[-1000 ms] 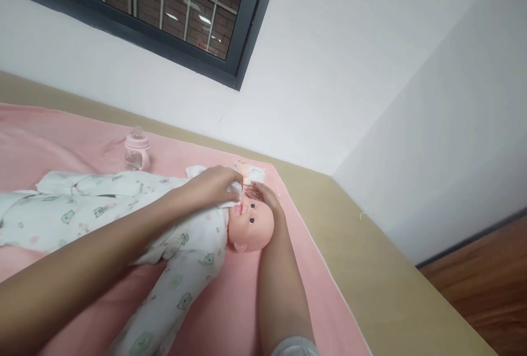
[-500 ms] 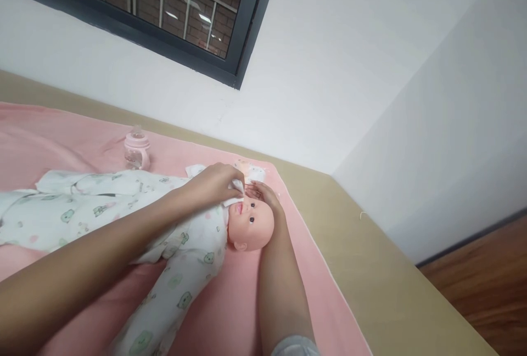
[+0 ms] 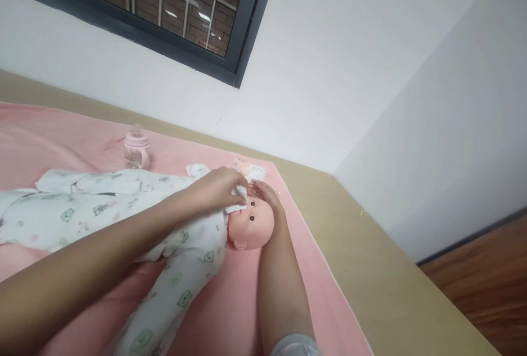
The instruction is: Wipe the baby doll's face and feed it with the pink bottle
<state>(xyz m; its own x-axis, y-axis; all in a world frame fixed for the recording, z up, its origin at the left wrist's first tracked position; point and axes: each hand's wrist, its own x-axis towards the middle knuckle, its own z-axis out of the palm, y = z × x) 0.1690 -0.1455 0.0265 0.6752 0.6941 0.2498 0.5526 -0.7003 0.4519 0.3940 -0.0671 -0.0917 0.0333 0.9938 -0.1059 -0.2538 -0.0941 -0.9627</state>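
Note:
A bald baby doll (image 3: 254,231) lies on its back with its head toward the right, dressed in a white outfit printed with small green animals. My left hand (image 3: 224,187) is closed on a white tissue (image 3: 239,205), pinched between thumb and fingers and pressed over the doll's mouth. Around the far side of the head curves my right hand (image 3: 265,194), its fingers stretched out beside the cheek and its wrist against the crown. Part of the doll's lower face is hidden by the tissue and my left hand.
A pink baby bottle (image 3: 137,148) with a handle stands behind the doll on a pink blanket (image 3: 218,301). Beyond my hands lies a printed white packet (image 3: 256,171). The wooden surface (image 3: 354,257) meets white walls, with a dark-framed window (image 3: 236,65) above.
My left hand has shifted slightly right with the tissue, from beside the doll's mouth to over it. My right hand stays at the head.

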